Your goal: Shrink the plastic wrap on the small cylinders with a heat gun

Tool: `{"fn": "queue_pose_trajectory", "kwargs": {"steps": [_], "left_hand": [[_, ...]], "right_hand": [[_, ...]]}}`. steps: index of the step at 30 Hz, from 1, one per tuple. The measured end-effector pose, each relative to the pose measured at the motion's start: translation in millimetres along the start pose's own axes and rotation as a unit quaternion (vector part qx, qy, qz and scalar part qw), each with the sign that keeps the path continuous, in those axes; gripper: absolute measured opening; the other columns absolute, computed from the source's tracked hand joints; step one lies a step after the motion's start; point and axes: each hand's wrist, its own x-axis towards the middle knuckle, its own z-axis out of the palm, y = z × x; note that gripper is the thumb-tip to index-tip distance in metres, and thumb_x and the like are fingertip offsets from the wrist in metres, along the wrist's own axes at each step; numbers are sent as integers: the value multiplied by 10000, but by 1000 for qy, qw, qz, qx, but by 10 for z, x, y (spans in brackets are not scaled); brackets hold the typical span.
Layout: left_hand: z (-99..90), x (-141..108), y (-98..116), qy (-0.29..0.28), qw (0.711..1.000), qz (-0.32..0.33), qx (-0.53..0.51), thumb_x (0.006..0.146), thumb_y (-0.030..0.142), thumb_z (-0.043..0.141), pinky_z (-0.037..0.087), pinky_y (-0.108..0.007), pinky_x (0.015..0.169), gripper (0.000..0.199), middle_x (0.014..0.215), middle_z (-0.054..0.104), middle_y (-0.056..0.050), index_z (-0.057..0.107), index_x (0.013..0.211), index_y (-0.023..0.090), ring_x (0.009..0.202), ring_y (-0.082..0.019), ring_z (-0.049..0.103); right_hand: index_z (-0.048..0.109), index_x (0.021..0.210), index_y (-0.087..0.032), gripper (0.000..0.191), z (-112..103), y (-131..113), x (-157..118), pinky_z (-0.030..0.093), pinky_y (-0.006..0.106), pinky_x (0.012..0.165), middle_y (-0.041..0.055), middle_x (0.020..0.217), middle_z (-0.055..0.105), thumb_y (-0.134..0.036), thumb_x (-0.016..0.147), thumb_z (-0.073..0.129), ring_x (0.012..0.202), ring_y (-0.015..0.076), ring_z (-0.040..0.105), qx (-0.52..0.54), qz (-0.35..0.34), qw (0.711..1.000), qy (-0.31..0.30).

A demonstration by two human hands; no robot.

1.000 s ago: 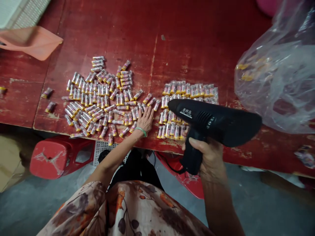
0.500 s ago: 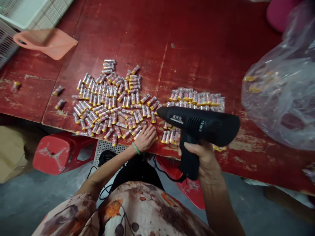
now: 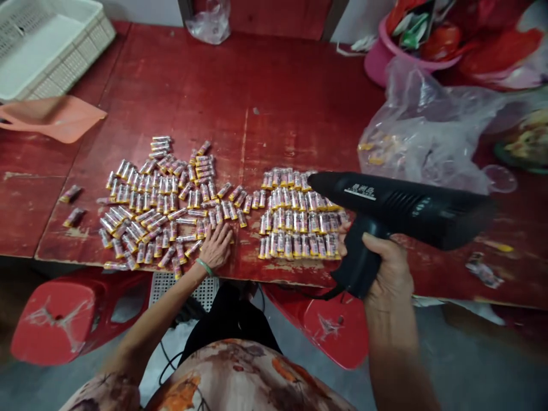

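Note:
My right hand [image 3: 383, 265] is wrapped round the handle of a black heat gun [image 3: 398, 202], its nozzle pointing left over the right-hand group. That group of small clear tubes with yellow ends [image 3: 297, 220] stands in several neat rows. My left hand [image 3: 217, 245] lies with fingers spread at the lower right edge of a looser pile of the same tubes [image 3: 158, 191]. Its fingertips touch or nearly touch some tubes; whether anything is under the palm is hidden.
The red table [image 3: 291, 91] holds an orange scoop [image 3: 60, 117] and white basket [image 3: 64, 54] at left, a clear plastic bag [image 3: 423, 137] and pink basin [image 3: 379, 60] at right. Red stools [image 3: 55, 319] stand below the front edge.
The view has shifted, showing more of the table's far side and right. The heat gun has moved right, away from my left hand, uncovering more of the neat rows.

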Motion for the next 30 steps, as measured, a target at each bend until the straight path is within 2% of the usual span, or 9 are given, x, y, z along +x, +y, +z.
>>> {"fn": "queue_pose_trajectory", "kwargs": {"steps": [2,5,9,12,16,20,24,30], "left_hand": [[-66,236,86,29,1000,-3,-8,930,248,463,166,-601,1249,528,1564,411,-167,503,1445,138,1519,-317,244],[-104,868,270,49,998,-7,-29,949,244,424,179,-559,1260,506,1550,437,-164,498,1434,125,1526,-289,237],[-28,1761,472,7,999,-8,-48,985,242,344,188,-547,1258,469,1532,468,-148,533,1397,120,1502,-282,304],[59,2040,526,-27,998,-37,-41,998,280,327,198,-575,1244,484,1570,419,-132,516,1415,122,1490,-309,320],[93,1940,498,-36,996,-76,-7,983,300,384,166,-615,1235,514,1612,337,-147,472,1465,145,1499,-335,290],[44,1763,383,-41,993,-112,16,974,276,399,148,-644,1222,529,1603,341,-179,458,1482,140,1511,-347,262],[41,1622,237,-35,994,-105,14,972,282,416,147,-655,1219,529,1616,315,-166,467,1482,154,1525,-343,225],[94,1398,-6,-19,993,-113,14,987,285,399,123,-647,1233,519,1607,340,-147,458,1493,187,1523,-338,232]], "right_hand": [[725,816,-144,331,24,-22,100,452,253,354,47,703,663,-333,548,771,461,151,551,18,24,1000,-6],[721,805,-141,413,34,-29,199,436,248,332,36,654,652,-360,462,794,427,144,531,30,61,998,-5],[718,818,-148,415,-49,-34,258,434,240,332,21,594,620,-398,494,784,427,152,540,19,73,997,-12],[720,823,-148,411,-160,-44,256,466,262,350,38,672,654,-391,499,794,484,182,595,31,54,998,-22],[730,798,-142,385,-280,-53,254,486,276,362,47,716,672,-342,480,813,492,187,605,45,21,998,-28],[742,807,-152,376,-258,-57,279,449,268,337,53,688,670,-354,499,817,447,173,566,38,42,998,-43],[741,826,-151,357,-81,-1,311,435,244,335,43,639,649,-376,555,797,452,162,551,30,65,996,-59],[722,854,-167,351,361,216,439,462,279,325,17,544,632,-394,597,794,390,176,540,1,119,985,-122]]}}
